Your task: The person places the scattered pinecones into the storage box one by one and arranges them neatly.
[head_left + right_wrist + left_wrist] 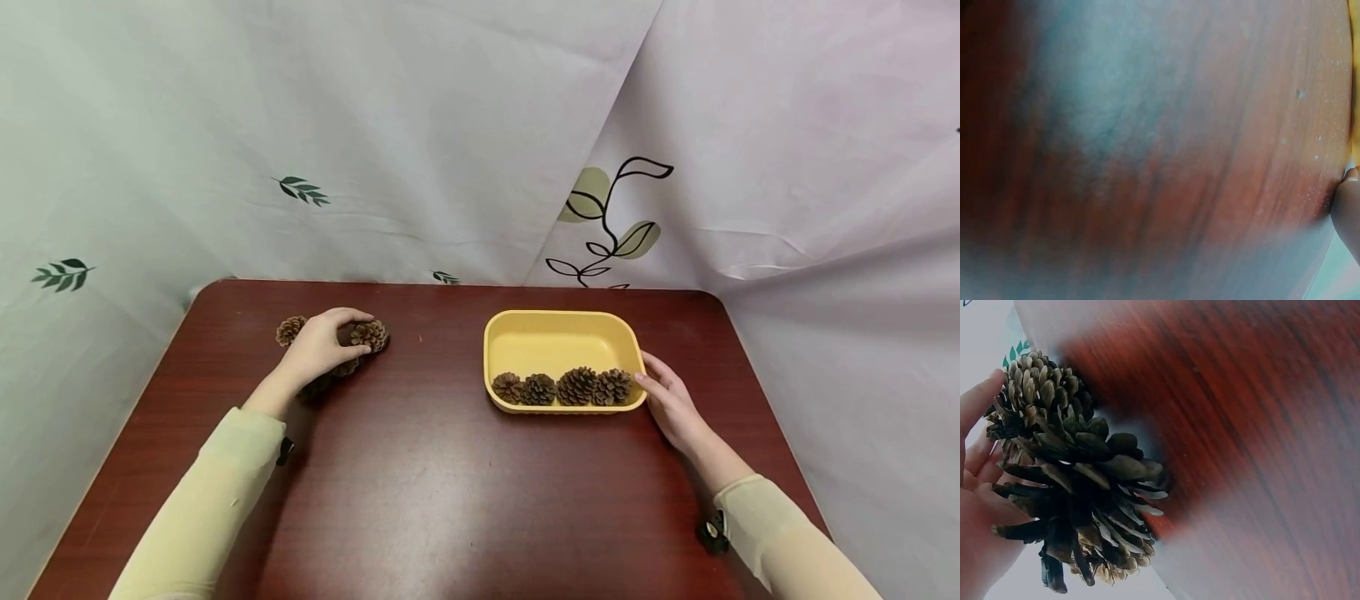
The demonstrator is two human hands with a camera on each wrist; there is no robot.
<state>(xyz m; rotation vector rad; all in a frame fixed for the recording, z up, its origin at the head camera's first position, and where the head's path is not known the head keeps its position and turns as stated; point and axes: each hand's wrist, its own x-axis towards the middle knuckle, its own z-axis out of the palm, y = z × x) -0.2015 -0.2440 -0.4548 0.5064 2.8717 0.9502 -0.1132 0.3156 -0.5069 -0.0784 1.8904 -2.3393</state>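
Note:
My left hand (318, 343) holds a brown pine cone (369, 335) between thumb and fingers, over the left part of the table. In the left wrist view the fingertips are at the side of that pine cone (1041, 394), and a larger, darker pine cone (1085, 494) overlaps it in front. My right hand (672, 402) grips the right end of a yellow rectangular basin (562, 317), thumb at the rim and fingers along the outer wall. Several pine cones (576, 387) sit in a row along the basin's near side. Only a fingertip (1352, 175) shows in the right wrist view.
Another pine cone (289, 330) lies left of my left hand, and more pine cones (345, 367) are partly hidden beneath it. The dark red wooden table (435, 483) has rounded far corners. White leaf-patterned cloth (420, 150) hangs behind and beside it.

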